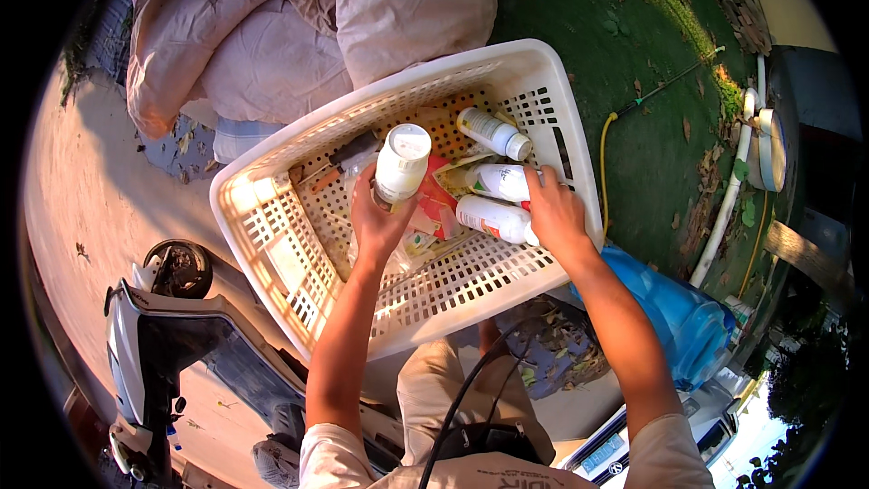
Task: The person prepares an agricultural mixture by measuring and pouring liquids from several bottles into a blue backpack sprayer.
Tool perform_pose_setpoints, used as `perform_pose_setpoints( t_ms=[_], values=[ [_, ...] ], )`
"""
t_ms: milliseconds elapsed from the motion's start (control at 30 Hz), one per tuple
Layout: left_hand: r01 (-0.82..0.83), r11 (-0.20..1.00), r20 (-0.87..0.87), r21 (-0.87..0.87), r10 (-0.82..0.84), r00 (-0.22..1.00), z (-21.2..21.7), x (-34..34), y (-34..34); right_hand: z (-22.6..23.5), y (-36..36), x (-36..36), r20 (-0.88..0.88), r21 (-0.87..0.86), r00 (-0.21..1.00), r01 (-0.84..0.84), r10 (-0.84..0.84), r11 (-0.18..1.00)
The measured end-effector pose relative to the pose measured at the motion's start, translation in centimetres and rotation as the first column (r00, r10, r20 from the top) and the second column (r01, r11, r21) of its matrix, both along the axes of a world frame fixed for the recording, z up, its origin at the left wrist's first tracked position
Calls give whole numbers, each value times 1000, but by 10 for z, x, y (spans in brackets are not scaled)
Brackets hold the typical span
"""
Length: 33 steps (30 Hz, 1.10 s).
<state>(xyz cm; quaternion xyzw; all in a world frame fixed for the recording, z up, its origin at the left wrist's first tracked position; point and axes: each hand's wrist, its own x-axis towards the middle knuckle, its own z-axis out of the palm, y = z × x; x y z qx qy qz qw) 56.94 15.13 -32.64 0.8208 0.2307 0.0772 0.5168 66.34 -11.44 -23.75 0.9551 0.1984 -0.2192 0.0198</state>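
Closest to me, a dark cable [471, 389] runs up over my chest, and both bare forearms reach forward from the lower edge into a white perforated laundry basket [272, 244] resting in front of my lap. My left hand [376, 217] is wrapped around a white plastic bottle [401, 163], lifted clear of the basket floor and held upright with its round cap toward me, so the label side faces away and I cannot read what it shows. My right hand [554, 213] lies palm down with fingers curled onto two white bottles lying on their sides, an upper one with a green-patterned label [498, 181] and a lower one [489, 217] just beside it; it seems to be gripping the lower one, though I cannot tell for sure. A fourth white bottle [493, 133] lies tilted near the far wall, apart from both hands. Loose red and yellow packets [434, 204] sit beneath the bottles. Beyond the basket lies a pale pink quilt [299, 27]; a yellow hose [605, 158] curves over the grass on the right, and a blue plastic bag [679, 317] sits by my right elbow.
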Motion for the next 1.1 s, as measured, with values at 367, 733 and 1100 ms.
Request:
perform_pose_setpoints(
  t_ms=[367, 733, 1100],
  values=[
    [-113, 926, 182, -359, 188, 965, 56, -53, 13, 204, -9, 41, 101, 544, 995, -63, 9, 837],
    [579, -84, 579, -811, 28, 815, 349, -22, -98, 480, -61, 80, 193, 828, 981, -172, 17, 533],
    [793, -288, 828, -538, -4, 560, 459, -51, -186, 615, -136, 0, 243, 862, 947, -311, 212, 400]
  ],
)
